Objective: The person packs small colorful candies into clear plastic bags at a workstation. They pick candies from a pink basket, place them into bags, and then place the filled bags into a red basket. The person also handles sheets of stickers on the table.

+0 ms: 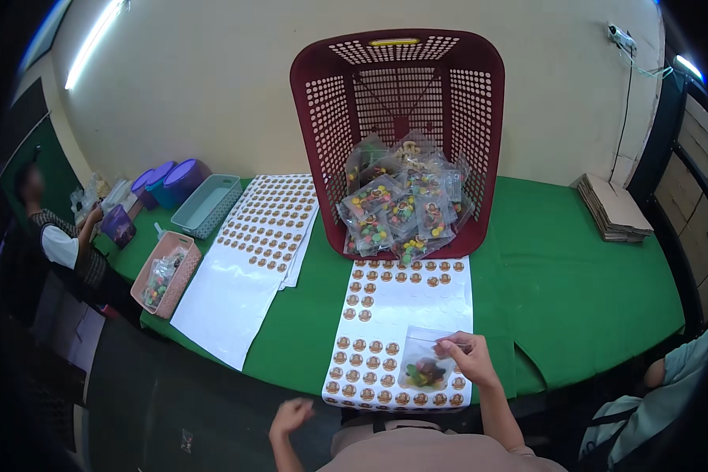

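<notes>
A clear zip-top plastic pouch of colourful candies [426, 374] is pinched at its upper right in my right hand [469, 354], over the lower part of a sheet of round brown stickers [354, 366]. Some rows of that sheet have blank gaps. My left hand [293, 415] is loosely curled just off the table's front edge, left of the sheet; whether it holds anything is unclear. Behind the sheet a dark red perforated plastic basket [398, 256] lies on its side, its opening facing me, with many filled candy pouches [413, 206] heaped inside.
Left on the green-covered table [295, 312] are more sticker sheets [265, 224], a pink basket [183, 277] with pouches, a grey-green basket [209, 206] and purple-lidded tubs [183, 177]. Flattened cardboard [616, 209] lies right. One person [65, 242] stands far left; another's sleeve [643, 407] is lower right.
</notes>
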A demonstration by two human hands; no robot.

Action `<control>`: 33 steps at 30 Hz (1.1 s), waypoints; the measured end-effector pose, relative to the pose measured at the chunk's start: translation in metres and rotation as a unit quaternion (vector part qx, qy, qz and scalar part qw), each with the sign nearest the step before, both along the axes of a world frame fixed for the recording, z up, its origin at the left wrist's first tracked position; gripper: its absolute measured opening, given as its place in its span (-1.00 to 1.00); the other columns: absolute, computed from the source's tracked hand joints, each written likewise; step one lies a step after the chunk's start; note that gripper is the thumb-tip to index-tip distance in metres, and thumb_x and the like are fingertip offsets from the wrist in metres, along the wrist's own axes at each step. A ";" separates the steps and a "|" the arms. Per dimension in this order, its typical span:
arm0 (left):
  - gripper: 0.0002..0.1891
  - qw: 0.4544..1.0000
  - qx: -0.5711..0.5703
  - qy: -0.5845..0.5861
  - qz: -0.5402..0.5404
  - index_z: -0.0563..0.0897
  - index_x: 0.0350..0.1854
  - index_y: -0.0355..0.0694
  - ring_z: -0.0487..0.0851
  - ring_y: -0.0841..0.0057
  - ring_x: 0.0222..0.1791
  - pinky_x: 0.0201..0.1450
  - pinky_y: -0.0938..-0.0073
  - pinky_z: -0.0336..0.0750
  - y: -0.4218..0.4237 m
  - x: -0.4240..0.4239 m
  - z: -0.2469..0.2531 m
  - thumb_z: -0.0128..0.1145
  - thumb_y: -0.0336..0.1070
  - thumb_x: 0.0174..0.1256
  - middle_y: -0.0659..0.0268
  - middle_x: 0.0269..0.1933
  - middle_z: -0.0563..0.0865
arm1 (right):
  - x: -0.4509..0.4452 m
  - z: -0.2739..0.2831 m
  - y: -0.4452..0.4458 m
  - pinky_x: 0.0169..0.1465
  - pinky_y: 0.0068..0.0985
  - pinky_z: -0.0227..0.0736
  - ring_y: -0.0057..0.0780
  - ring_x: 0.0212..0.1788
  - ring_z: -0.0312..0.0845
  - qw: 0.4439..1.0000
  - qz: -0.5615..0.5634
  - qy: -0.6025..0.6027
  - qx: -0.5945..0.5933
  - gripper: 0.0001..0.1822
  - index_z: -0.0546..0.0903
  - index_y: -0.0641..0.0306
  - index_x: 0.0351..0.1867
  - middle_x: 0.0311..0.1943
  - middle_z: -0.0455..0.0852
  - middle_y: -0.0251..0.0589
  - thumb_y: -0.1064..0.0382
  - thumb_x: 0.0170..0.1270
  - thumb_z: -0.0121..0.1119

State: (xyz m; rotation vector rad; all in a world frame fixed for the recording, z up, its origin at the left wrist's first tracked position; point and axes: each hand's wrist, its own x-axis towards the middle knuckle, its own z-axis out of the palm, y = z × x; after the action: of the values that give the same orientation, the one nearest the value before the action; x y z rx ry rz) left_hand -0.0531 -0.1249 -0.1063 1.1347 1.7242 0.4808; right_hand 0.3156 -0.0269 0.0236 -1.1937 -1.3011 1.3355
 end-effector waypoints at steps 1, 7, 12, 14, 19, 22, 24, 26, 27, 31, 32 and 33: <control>-0.78 0.981 0.109 -0.142 0.068 0.56 -0.29 -0.37 0.55 0.60 -0.41 -0.40 0.61 0.43 0.020 0.038 0.062 -0.05 -0.31 0.17 0.25 -0.38 0.60 | -0.006 0.003 -0.001 -0.27 -0.62 0.43 -0.51 -0.38 0.54 1.000 0.012 0.016 0.003 -0.79 0.53 0.48 -0.36 -0.44 0.60 -0.11 0.30 0.10 0.06; -0.81 0.930 0.242 -0.256 -0.104 0.56 -0.33 -0.36 0.49 0.72 -0.47 -0.39 0.75 0.38 0.108 0.174 0.146 0.14 -0.35 0.04 0.31 -0.46 0.59 | -0.013 0.011 -0.003 -0.39 -0.66 0.42 -0.58 -0.52 0.52 0.996 0.006 0.086 0.036 -0.86 0.53 0.42 -0.55 -0.62 0.57 -0.21 0.35 0.01 0.16; -0.73 0.921 0.266 -0.278 -0.066 0.44 -0.71 -0.29 0.34 0.84 -0.63 -0.57 0.80 0.24 0.111 0.199 0.137 0.21 -0.28 -0.01 0.42 -0.66 0.49 | 0.003 0.015 -0.013 -0.49 -0.73 0.30 -0.67 -0.55 0.44 0.996 -0.050 0.062 0.036 -0.79 0.45 0.33 -0.70 -0.63 0.57 -0.24 0.34 0.01 0.17; -0.71 0.929 0.270 -0.251 -0.042 0.41 -0.74 -0.27 0.30 0.85 -0.66 -0.60 0.80 0.19 0.109 0.206 0.136 0.24 -0.29 -0.04 0.46 -0.71 0.44 | 0.010 0.018 -0.015 -0.49 -0.72 0.31 -0.66 -0.56 0.45 0.992 -0.060 0.095 0.054 -0.78 0.45 0.32 -0.70 -0.64 0.56 -0.24 0.34 0.04 0.13; -0.63 0.849 0.469 -0.242 -0.022 0.40 -0.23 -0.27 0.44 0.61 -0.21 -0.22 0.59 0.40 0.090 0.224 0.143 0.24 -0.41 -0.13 0.25 -0.17 0.43 | 0.023 0.013 -0.016 -0.43 -0.64 0.36 -0.63 -0.54 0.47 0.963 -0.238 0.106 0.071 -0.83 0.43 0.33 -0.58 -0.63 0.56 -0.26 0.32 0.11 0.06; -0.24 0.877 0.356 -0.240 -0.216 0.18 0.13 -0.24 0.22 0.35 0.15 0.12 0.27 0.22 0.072 0.227 0.145 0.29 -0.32 -0.19 0.18 0.11 0.25 | 0.020 0.008 -0.031 -0.24 -0.59 0.37 -0.52 -0.36 0.51 0.995 -0.058 0.049 0.059 -0.78 0.46 0.36 -0.33 -0.45 0.57 -0.20 0.21 0.17 -0.05; -0.42 0.860 0.436 -0.158 -0.212 0.25 0.12 -0.27 0.31 0.32 0.10 0.11 0.28 0.24 0.072 0.235 0.137 0.15 -0.34 -0.01 0.14 0.14 0.25 | 0.011 0.023 -0.036 -0.11 -0.59 0.31 -0.49 -0.20 0.44 0.980 0.126 0.032 0.148 -0.69 0.45 0.33 -0.15 -0.32 0.54 -0.17 0.17 0.18 -0.13; -0.58 0.889 0.348 -0.217 -0.205 0.32 0.05 -0.32 0.39 0.31 0.02 0.08 0.33 0.29 0.076 0.223 0.134 0.01 -0.37 0.10 0.12 0.13 0.27 | 0.015 0.011 -0.034 -0.10 -0.59 0.28 -0.54 -0.15 0.38 0.987 0.097 -0.004 0.125 -0.71 0.45 0.33 -0.15 -0.32 0.55 -0.15 0.23 0.15 -0.08; -0.65 0.898 0.302 -0.250 -0.199 0.36 0.02 -0.34 0.43 0.31 -0.02 0.06 0.35 0.32 0.076 0.219 0.134 -0.06 -0.38 0.16 0.12 0.12 0.28 | 0.019 0.005 -0.032 -0.09 -0.59 0.28 -0.55 -0.16 0.37 0.998 0.037 -0.019 0.053 -0.72 0.46 0.34 -0.16 -0.33 0.55 -0.15 0.24 0.14 -0.05; -0.75 0.877 0.283 -0.371 -0.117 0.48 -0.16 -0.40 0.53 0.40 -0.22 -0.01 0.43 0.42 0.073 0.214 0.130 -0.19 -0.36 0.25 0.13 -0.08 0.46 | 0.000 0.000 -0.019 -0.21 -0.63 0.32 -0.62 -0.36 0.42 0.975 -0.165 0.038 0.144 -0.78 0.53 0.39 -0.30 -0.43 0.58 -0.20 0.26 0.13 0.00; -0.79 0.882 0.323 -0.326 -0.111 0.54 -0.22 -0.32 0.55 0.57 -0.34 -0.21 0.62 0.45 0.075 0.217 0.129 -0.14 -0.38 0.23 0.27 -0.42 0.58 | 0.000 0.005 -0.020 -0.24 -0.64 0.33 -0.64 -0.39 0.42 0.988 -0.072 0.087 0.106 -0.79 0.53 0.40 -0.34 -0.46 0.58 -0.23 0.26 0.14 0.00; -0.80 0.886 0.335 -0.300 -0.117 0.55 -0.24 -0.33 0.54 0.58 -0.37 -0.26 0.64 0.44 0.078 0.216 0.128 -0.12 -0.36 0.22 0.28 -0.45 0.57 | 0.000 0.007 -0.020 -0.27 -0.66 0.33 -0.65 -0.43 0.42 0.988 0.022 0.136 0.066 -0.79 0.54 0.42 -0.38 -0.49 0.58 -0.25 0.26 0.14 0.01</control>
State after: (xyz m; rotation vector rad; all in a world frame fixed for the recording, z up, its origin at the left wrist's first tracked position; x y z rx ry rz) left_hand 0.1627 -0.0472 0.0216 1.4449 0.8672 1.1916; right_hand 0.3158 -0.0469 0.0306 -0.8631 -1.2034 1.3682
